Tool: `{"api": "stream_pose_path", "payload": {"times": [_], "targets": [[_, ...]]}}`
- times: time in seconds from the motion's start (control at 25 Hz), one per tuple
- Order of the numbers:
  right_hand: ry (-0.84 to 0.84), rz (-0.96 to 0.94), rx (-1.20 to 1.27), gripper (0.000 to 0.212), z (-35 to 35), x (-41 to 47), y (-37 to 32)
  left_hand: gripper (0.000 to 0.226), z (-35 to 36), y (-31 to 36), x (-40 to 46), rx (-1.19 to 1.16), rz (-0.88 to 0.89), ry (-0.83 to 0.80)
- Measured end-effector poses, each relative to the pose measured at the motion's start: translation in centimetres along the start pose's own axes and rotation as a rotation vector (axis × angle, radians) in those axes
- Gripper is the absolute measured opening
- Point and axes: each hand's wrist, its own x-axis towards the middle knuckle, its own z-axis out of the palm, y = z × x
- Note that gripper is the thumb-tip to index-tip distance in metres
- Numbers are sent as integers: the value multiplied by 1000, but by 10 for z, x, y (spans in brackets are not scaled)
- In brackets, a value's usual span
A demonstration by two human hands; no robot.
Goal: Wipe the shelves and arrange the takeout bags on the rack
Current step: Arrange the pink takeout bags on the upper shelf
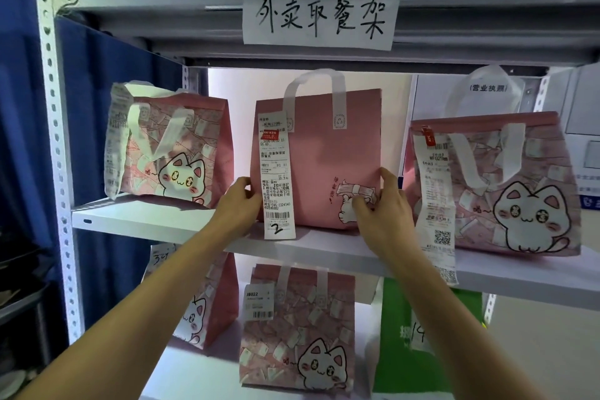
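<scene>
1. The left hand [238,201] had its fingers curled round the lower left edge of the middle pink bag [328,156], the thumb lying on the front beside the long receipt [276,175] stuck to it.
2. The right hand [381,204] gripped the bag's lower right corner, thumb up along the right edge and fingers bent over the small cat print.
3. That bag stood upright on the middle shelf [324,248], held between both hands, its white handles raised toward the shelf above.
4. The receipt hung down the bag's left front, its end past the shelf's front edge.
5. A cat-print bag [168,146] stood on the same shelf to the left, tilted; another cat-print bag [506,191] stood to the right, also carrying a receipt.
6. Below, on the lower shelf, stood two more pink bags [297,331] and a green bag [422,334].
7. A handwritten paper sign [319,18] was taped to the grey rack's top beam [162,6].
</scene>
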Motion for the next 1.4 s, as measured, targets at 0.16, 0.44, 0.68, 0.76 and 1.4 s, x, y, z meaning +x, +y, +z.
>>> {"api": "stream_pose_path", "payload": {"times": [0.16,0.44,0.68,0.76,1.4], "targets": [[8,7,-5,61,-1,2,0,17,1,-4,1,-69,-11,13],[10,44,-11,59,4,12,-2,40,3,5,-2,-206,-58,56],[44,47,-13,58,5,14,-2,32,0,8,-2,-230,-90,36],[68,30,-20,62,3,11,-2,33,0,7,-3,-217,-81,33],[-38,-274,137,51,79,-37,-83,29,-65,-31,-33,5,137,206]]}}
